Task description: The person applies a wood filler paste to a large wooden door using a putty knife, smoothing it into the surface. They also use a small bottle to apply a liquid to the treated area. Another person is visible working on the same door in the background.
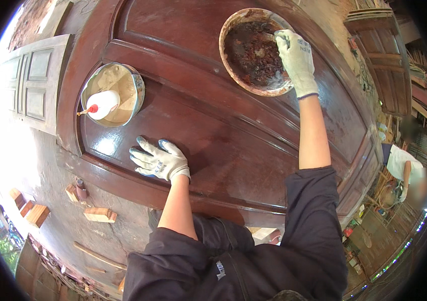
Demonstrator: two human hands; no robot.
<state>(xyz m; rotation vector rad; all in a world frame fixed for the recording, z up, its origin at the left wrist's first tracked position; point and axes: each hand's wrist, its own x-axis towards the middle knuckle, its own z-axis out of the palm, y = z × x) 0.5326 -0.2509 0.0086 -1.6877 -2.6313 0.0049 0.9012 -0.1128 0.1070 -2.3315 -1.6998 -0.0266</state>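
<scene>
A dark reddish-brown panelled wooden door (208,138) lies flat in front of me. My left hand (159,161), in a white knit glove with blue fingertips, rests on its glossy surface with the fingers spread. At the far right, a round basin (224,60) with a smeared rim holds dark brown, lumpy paste (251,52). My gloved right hand (296,62) reaches over the basin's right side, fingers closed; a thin, light piece seems to poke out from them, too small to name. Left of centre stands a tub (139,90) of tan paste, with a red-capped white bottle (105,104) lying in it.
A greyish panelled door (40,75) lies at the far left. Wood blocks (100,214) and a wooden strip (99,256) are on the ground at the lower left. Stacked dark panels (381,60) stand at the far right; below them another person (404,163) is at work.
</scene>
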